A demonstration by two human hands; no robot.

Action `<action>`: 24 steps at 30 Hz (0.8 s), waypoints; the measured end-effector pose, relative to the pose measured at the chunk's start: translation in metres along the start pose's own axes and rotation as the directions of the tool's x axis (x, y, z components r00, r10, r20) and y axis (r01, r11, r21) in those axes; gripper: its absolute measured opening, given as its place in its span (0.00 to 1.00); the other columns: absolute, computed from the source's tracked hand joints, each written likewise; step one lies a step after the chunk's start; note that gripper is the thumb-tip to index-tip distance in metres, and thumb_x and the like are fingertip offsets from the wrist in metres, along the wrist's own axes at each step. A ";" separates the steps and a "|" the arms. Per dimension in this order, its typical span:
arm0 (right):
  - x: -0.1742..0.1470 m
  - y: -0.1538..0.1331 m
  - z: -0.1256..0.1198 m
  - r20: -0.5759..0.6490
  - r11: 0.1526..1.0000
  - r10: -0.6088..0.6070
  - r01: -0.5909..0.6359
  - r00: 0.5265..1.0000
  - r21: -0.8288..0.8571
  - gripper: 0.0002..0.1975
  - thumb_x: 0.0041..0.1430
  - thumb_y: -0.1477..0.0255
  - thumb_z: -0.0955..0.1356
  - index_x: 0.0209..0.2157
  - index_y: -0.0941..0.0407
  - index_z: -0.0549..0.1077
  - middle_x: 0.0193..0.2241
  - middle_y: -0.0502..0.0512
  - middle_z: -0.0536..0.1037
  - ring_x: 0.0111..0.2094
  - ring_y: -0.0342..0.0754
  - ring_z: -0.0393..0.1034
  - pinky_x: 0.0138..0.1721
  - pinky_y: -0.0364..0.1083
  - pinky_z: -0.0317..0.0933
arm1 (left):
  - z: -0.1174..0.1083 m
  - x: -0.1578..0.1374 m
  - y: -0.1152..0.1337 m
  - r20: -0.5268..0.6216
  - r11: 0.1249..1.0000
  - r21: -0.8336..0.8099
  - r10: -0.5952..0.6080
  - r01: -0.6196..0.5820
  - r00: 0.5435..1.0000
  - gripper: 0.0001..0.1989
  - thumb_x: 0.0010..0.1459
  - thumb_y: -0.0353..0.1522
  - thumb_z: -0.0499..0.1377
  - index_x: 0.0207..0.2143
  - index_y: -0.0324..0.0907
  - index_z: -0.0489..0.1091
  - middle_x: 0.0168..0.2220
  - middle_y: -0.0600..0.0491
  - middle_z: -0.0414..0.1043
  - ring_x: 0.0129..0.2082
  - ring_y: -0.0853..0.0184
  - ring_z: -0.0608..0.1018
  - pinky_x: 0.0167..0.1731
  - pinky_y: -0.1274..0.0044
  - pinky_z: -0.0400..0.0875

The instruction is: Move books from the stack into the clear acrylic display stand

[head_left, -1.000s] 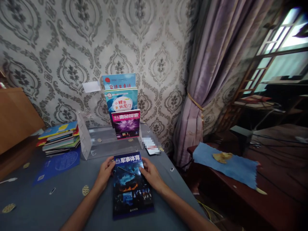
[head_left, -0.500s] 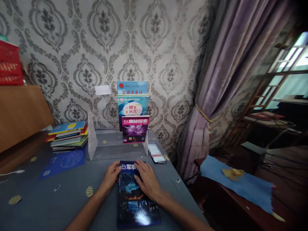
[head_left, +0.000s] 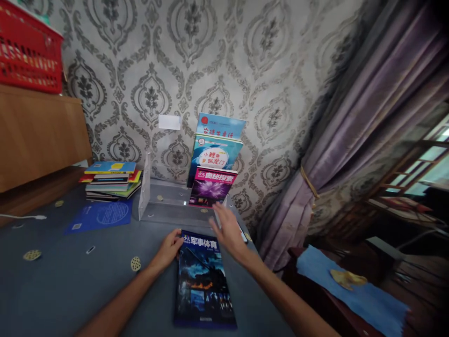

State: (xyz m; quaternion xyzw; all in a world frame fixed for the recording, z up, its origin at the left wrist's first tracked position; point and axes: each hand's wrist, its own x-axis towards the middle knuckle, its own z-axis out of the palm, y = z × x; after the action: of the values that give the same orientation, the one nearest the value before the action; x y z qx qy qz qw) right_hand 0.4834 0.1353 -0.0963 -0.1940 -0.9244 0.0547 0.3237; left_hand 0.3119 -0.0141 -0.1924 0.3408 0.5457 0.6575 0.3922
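Observation:
A dark blue book [head_left: 205, 281] with white Chinese title characters lies face up on the table in front of me. At its upper left edge, my left hand [head_left: 170, 249] grips the cover's side with curled fingers. My right hand [head_left: 229, 231] is raised off the book, fingers extended and parted, holding nothing. It is in front of the lower right of a clear stand [head_left: 144, 187]. Three books stand in tiers there: a magenta-and-purple one [head_left: 212, 188] in front, a teal one [head_left: 217, 152] behind it, and a light blue one [head_left: 221, 125] at the back.
To the left sits a stack of books [head_left: 110, 180], with a flat blue booklet [head_left: 100, 217] before it. A phone [head_left: 243, 234] is partly hidden behind my right hand. A white cable [head_left: 30, 216] lies far left. A blue cloth [head_left: 351, 285] is at right, by a purple curtain [head_left: 301, 210].
My right hand has lifted off the book's cover and moved up and right toward the stand. My left hand stays at the book's edge. The view has tilted and shifted left.

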 end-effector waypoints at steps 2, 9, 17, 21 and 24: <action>0.041 -0.003 -0.031 -0.177 0.993 -0.104 0.092 0.979 -0.073 0.27 0.68 0.63 0.62 0.65 0.58 0.62 0.62 0.69 0.68 0.63 0.63 0.60 0.64 0.65 0.53 | 0.000 0.001 -0.002 -0.003 1.000 -0.012 -0.006 0.006 1.000 0.21 0.47 0.45 0.68 0.38 0.42 0.71 0.22 0.59 0.71 0.17 0.72 0.70 0.17 0.81 0.61; 0.152 0.001 -0.095 0.152 0.976 -0.108 0.134 0.982 -0.174 0.29 0.62 0.54 0.68 0.57 0.59 0.72 0.50 0.65 0.78 0.50 0.62 0.71 0.52 0.54 0.63 | -0.002 0.003 -0.005 -0.001 0.999 -0.030 0.011 -0.011 1.000 0.20 0.47 0.44 0.68 0.37 0.42 0.70 0.21 0.59 0.71 0.16 0.70 0.71 0.16 0.80 0.61; 0.195 0.021 -0.100 0.606 0.999 -0.030 0.007 0.795 0.041 0.26 0.52 0.49 0.71 0.37 0.58 0.82 0.25 0.48 0.79 0.28 0.47 0.71 0.30 0.43 0.62 | -0.003 0.005 -0.012 -0.001 0.999 -0.003 0.039 -0.039 0.999 0.16 0.49 0.42 0.66 0.36 0.43 0.70 0.21 0.58 0.71 0.17 0.69 0.71 0.18 0.80 0.61; 0.202 0.016 -0.099 0.661 0.967 -0.067 -0.114 0.747 0.227 0.31 0.47 0.51 0.74 0.48 0.57 0.79 0.36 0.52 0.83 0.33 0.49 0.75 0.34 0.44 0.67 | -0.004 0.006 -0.013 -0.006 0.999 -0.001 0.042 -0.042 0.999 0.16 0.49 0.42 0.66 0.36 0.43 0.70 0.22 0.58 0.71 0.18 0.69 0.71 0.17 0.80 0.61; 0.204 0.012 -0.095 0.669 0.946 -0.080 -0.154 0.739 0.284 0.34 0.45 0.52 0.76 0.51 0.57 0.77 0.41 0.55 0.83 0.37 0.51 0.76 0.37 0.46 0.69 | -0.003 0.006 -0.013 -0.005 0.999 0.005 0.042 -0.042 0.999 0.16 0.49 0.42 0.65 0.36 0.43 0.70 0.21 0.58 0.70 0.17 0.69 0.71 0.17 0.79 0.61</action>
State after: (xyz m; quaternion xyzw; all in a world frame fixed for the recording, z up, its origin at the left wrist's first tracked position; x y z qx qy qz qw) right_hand 0.4002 0.2244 0.0933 -0.1245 -0.9528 0.2770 -0.0058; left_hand 0.3080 -0.0089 -0.2055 0.3516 0.5410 0.6652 0.3758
